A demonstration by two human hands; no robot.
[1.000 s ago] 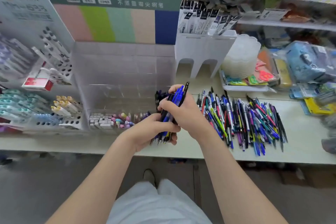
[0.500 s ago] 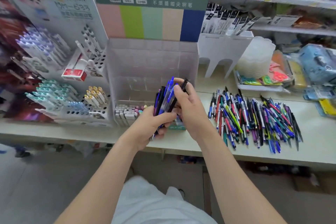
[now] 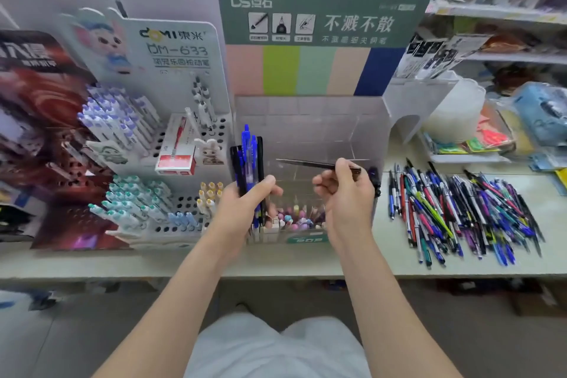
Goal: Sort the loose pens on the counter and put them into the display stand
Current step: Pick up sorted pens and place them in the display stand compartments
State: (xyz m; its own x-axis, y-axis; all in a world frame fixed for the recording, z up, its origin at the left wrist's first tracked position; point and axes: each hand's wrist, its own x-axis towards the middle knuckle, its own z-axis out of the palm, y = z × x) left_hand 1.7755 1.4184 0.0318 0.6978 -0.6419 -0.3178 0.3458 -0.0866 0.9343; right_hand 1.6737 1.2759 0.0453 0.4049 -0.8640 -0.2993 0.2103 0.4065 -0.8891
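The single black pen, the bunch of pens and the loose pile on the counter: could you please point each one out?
single black pen (image 3: 306, 163), head view, bare shaft left of the right hand.
bunch of pens (image 3: 245, 144), head view, blue barrel above the left hand.
loose pile (image 3: 460, 212), head view, middle of the heap.

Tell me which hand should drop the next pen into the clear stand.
Probably the right hand: it holds a single black pen already over the clear stand. The left hand grips a whole bundle of pens.
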